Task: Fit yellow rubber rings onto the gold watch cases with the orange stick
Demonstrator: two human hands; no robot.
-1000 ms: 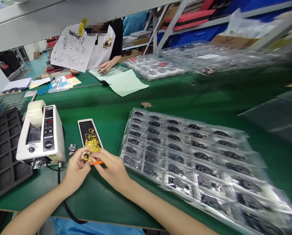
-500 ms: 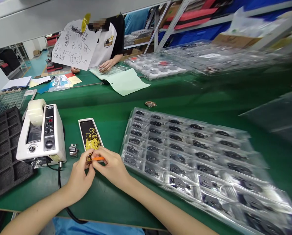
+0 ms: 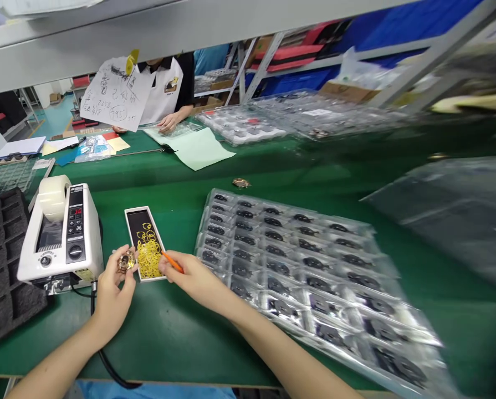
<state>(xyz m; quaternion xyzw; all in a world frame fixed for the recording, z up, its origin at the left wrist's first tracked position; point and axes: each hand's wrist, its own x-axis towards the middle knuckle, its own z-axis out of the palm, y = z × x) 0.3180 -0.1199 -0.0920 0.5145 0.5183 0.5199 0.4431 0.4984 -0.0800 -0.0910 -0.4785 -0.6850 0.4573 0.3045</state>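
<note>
- Currently, the left hand [image 3: 113,293] is pinching a round metal part [image 3: 126,262] between thumb and fingers, off the table [image 3: 168,332], just beside the box [image 3: 137,218] at its 8 o'clock.
- Right hand [image 3: 195,277] is pinching an orange stick [image 3: 173,262] with thumb and fingers, at the box's 4 o'clock; the tip is pointing toward the rings; contact with a ring is not showing clearly.
- Yellow rings [image 3: 149,259] are lying piled in the near end of the box, a few spreading toward 12 o'clock; plenty are remaining there.
- Held part is showing some yellow on its face; whether a ring is sitting on it, cannot tell. Judging it as midway: it is being held out, not set down.
- Second metal part [image 3: 241,183] is lying on the table at the box's 2 o'clock, nobody touching it; whether it is done or waiting, cannot tell.
- Clear tray [image 3: 200,233] is carrying rows of black parts [image 3: 281,307] at the box's 4 o'clock; neither hand is handling these.
- Tape dispenser [image 3: 75,221] is standing at the box's 9 o'clock, neither hand touching it, display reading 36; black foam tray [image 3: 6,244] is sitting beyond it, same direction.
- Overall count of done versus left: not showing.
</note>
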